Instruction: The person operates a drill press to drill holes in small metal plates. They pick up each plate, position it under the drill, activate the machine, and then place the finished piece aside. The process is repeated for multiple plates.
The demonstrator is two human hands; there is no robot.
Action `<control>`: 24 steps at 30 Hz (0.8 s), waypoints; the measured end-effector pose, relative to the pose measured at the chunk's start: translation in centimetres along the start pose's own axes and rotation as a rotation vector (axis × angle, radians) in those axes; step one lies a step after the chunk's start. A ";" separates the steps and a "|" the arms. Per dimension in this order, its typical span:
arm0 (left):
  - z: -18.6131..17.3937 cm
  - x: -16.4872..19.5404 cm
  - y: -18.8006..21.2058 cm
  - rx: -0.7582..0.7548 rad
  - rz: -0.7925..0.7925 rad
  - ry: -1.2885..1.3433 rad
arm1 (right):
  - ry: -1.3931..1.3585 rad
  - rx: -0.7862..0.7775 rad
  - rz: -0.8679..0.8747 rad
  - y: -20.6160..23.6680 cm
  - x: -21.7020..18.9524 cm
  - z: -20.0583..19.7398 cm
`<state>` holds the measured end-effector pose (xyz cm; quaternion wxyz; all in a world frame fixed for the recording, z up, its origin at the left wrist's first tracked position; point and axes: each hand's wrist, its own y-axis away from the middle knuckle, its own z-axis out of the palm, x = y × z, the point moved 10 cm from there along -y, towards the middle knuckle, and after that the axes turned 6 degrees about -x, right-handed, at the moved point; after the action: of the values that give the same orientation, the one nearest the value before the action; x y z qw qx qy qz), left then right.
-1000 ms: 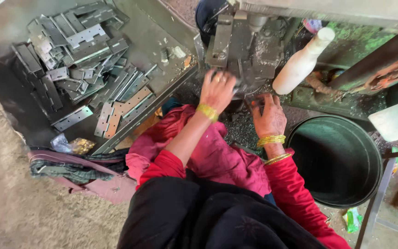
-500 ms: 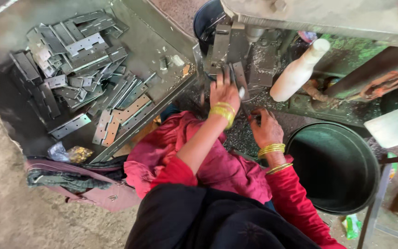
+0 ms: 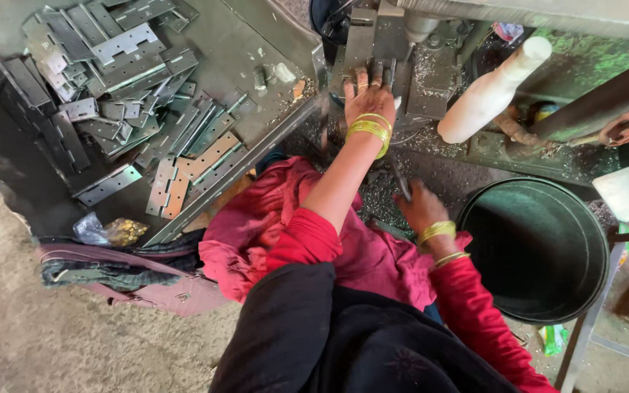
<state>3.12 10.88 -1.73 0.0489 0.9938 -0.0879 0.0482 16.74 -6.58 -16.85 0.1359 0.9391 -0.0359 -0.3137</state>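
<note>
My left hand [image 3: 368, 102], with gold bangles at the wrist, reaches up to the grey press machine [image 3: 373, 36]. Its fingers rest on a small metal hinge plate [image 3: 389, 71] held against the machine's bed. My right hand [image 3: 420, 207], also bangled, stays lower over my red-clothed lap. It grips a thin dark metal piece [image 3: 400, 180] that sticks up from the fingers. Both sleeves are red.
A slanted metal tray [image 3: 256, 51] at the left holds a pile of several grey hinge plates [image 3: 111, 87]. A white handle [image 3: 491, 89] juts from the machine at the right. A dark round bucket [image 3: 540, 247] stands beside my right arm. Folded cloth [image 3: 111, 273] lies on the floor at the left.
My left hand has stretched farther up onto the machine bed. My right hand has drawn back down toward my lap. The view has shifted closer.
</note>
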 end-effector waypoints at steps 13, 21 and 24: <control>-2.1 0.6 2.4 -0.018 0.030 -0.189 | 0.030 0.023 0.012 -1.7 1.6 0.2; -2.3 1.7 2.9 0.154 0.029 -0.262 | 0.087 0.051 0.042 -0.3 0.8 1.3; -1.2 1.9 2.7 0.043 0.053 -0.304 | 0.021 0.046 -0.020 -0.7 1.1 1.7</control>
<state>4.40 8.01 -0.06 0.0124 0.9878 -0.1194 -0.0994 16.59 -6.49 -19.02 0.1114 0.9455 -0.0324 -0.3043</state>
